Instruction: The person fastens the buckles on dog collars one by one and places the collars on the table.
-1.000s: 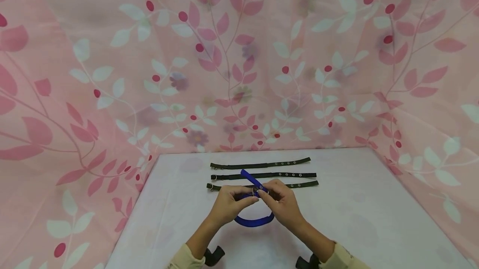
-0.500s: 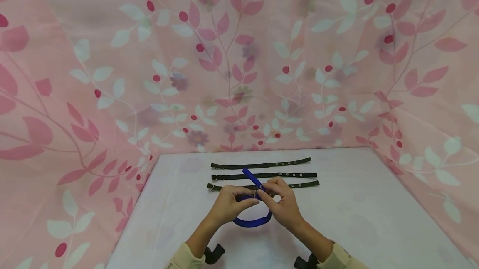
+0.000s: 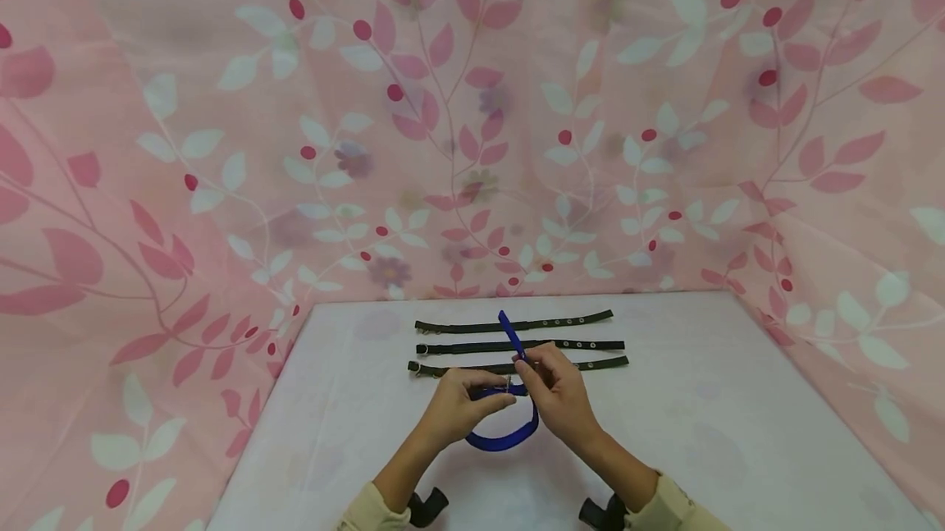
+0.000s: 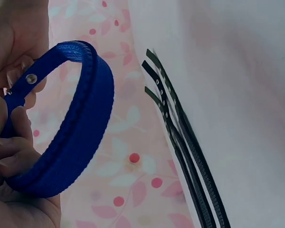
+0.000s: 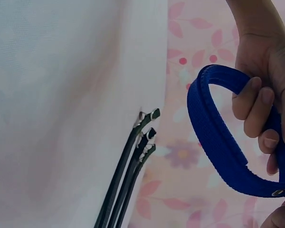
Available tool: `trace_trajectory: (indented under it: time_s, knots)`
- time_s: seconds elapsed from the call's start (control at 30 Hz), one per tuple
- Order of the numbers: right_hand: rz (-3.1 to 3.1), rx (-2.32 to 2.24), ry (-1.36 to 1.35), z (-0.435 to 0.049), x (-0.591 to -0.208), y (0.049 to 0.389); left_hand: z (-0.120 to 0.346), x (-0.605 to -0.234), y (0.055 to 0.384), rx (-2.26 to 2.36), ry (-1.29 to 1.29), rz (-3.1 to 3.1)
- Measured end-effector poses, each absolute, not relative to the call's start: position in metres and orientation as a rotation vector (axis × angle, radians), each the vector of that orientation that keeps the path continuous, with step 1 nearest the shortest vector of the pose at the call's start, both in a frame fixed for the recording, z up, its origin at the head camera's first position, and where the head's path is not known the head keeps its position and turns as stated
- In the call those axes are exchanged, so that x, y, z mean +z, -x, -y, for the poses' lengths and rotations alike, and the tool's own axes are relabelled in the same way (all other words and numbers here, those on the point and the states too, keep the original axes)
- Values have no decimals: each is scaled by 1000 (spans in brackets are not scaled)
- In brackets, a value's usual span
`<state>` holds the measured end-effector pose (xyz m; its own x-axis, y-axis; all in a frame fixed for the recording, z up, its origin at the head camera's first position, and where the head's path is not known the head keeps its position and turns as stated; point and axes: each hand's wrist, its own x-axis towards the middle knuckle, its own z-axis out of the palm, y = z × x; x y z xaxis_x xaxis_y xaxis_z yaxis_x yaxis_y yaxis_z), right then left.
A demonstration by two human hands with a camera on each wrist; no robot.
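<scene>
I have the blue collar (image 3: 504,441) in front of me, bent into a loop and held up over the near-middle of the table, between the two hands. Its metal buckle (image 3: 508,384) sits at the top of the loop, and its free end (image 3: 509,330) sticks up and away from me.

The left hand (image 3: 454,406) has its thumb and forefinger closed down to a pinch on the buckle side of the band. The right hand (image 3: 559,394) pinches the strap just below that free end, thumb against curled fingers, with no gap I can make out. From the left wrist I also see a metal-rimmed hole (image 4: 32,79) in the band.

I take the step in hand to be fastening the collar: drawing the free end through the buckle. Whether the prong sits in a hole I cannot tell; the fingers cover too much. As I judge it, the next move calls for a steady left pinch while the right hand works the strap and lines a hole up with the prong.

Beyond the hands, three dark straps (image 3: 517,347) lie roughly side by side across the white table (image 3: 687,432). A pink leafy curtain (image 3: 244,121) stands behind it.
</scene>
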<state>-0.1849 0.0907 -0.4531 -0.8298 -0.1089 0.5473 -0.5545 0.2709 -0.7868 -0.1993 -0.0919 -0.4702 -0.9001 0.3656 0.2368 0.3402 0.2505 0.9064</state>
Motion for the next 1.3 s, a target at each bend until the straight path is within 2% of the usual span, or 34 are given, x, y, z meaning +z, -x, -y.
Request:
trace_trajectory:
  time_s: [0.17, 0.53, 0.87, 1.1, 1.3]
  knots:
    - [2182, 1743, -558, -97, -463, 191, 96, -475, 202, 1806, -708, -2399]
    - [2018, 1997, -631, -102, -457, 189, 96, -475, 200, 2023, -530, -2201]
    - [2046, 1905, -651, -103, -455, 188, 97, -473, 196, 2001, -641, -2292]
    - [2139, 1855, -805, -108, -456, 187, 101, -472, 197, 1989, -712, -2356]
    - [2050, 1843, -774, -106, -456, 186, 101, -470, 198, 2062, -768, -2314]
